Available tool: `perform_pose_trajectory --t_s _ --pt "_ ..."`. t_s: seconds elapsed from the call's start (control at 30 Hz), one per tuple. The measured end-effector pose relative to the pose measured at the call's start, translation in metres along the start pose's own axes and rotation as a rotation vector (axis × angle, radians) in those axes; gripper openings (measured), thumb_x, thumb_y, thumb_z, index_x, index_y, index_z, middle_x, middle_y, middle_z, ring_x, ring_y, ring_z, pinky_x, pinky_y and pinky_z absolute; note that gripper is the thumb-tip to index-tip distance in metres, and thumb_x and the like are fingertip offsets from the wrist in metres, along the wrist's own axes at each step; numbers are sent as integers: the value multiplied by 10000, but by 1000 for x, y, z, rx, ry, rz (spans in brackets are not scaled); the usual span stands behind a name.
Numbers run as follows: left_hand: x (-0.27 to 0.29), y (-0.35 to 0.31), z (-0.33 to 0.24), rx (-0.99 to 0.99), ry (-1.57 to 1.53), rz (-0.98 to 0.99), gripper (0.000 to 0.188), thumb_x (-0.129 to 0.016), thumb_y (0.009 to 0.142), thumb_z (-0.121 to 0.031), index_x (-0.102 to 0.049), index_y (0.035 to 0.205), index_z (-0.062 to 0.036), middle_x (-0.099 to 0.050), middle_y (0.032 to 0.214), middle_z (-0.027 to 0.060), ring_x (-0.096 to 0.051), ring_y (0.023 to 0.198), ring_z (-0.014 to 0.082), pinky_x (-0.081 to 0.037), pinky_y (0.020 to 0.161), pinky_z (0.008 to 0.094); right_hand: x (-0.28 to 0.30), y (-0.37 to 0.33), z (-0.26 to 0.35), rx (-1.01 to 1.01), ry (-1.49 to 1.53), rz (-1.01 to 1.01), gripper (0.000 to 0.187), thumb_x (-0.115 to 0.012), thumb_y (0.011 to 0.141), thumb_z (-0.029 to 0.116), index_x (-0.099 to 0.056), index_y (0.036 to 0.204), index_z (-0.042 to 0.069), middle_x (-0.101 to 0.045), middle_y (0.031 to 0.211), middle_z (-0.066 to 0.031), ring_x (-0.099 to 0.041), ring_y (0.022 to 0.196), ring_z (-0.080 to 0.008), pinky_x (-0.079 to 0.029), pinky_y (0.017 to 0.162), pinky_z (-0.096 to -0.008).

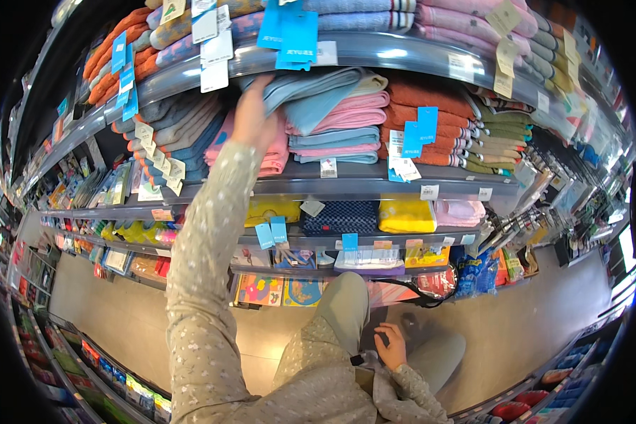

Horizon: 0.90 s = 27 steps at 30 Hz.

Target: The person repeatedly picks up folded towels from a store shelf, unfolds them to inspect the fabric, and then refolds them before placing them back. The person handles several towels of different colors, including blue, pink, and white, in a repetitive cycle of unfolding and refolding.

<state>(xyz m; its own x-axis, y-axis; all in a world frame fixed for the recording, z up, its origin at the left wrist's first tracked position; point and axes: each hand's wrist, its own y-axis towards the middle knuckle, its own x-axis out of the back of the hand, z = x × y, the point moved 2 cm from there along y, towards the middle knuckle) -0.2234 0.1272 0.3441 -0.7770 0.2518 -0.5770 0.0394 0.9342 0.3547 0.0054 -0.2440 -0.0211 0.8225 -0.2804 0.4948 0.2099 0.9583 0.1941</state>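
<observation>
One left hand (253,116) grips one blue towel (311,95); right hand (392,346) rests low.

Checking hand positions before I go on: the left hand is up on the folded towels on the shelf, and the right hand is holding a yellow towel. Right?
Not quite. The head view shows the right hand low by the knee, holding no yellow towel; the yellow towel lies on a lower shelf. The left hand is on the folded towels.

Left arm (205,261) raised, right hand (392,346) low
</observation>
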Motion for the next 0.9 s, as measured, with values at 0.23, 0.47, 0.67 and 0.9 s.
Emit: perform_pose_trajectory --t_s 0.23,0.47,0.67,0.9 --pt "33 -152 -7 12 -225 13 253 -557 838 -167 -579 1004 23 -621 1079 134 -586 1023 267 -424 955 417 16 56 67 162 39 -4 301 -644 819 98 -565 1097 14 -574 1100 -165 -556 1034 -342 -445 880 -372" --pt "37 -267 12 297 -181 54 657 -602 719 -164 -378 1298 50 -509 1235 224 -539 1106 339 -452 947 455 52 101 169 63 909 22 530 -505 930 336 -393 1314 -11 -508 1271 -114 -472 1187 -209 -327 1020 -341" --pt "46 -302 60 634 124 342 630 -665 774 -115 -382 1322 12 -515 1257 143 -515 1136 258 -404 979 375 67 60 155 -177 1115 239 627 -616 892 283 -337 1373 -8 -494 1290 -97 -491 1163 -179 -408 955 -312" --pt "88 -333 123 871 -181 148 655 -647 855 -282 -346 1381 -33 -493 1312 123 -501 1177 259 -382 1019 402 55 44 130 -439 1196 158 380 -637 860 65 -509 1212 -2 -604 1110 -60 -571 1010 -147 -463 854 -305"
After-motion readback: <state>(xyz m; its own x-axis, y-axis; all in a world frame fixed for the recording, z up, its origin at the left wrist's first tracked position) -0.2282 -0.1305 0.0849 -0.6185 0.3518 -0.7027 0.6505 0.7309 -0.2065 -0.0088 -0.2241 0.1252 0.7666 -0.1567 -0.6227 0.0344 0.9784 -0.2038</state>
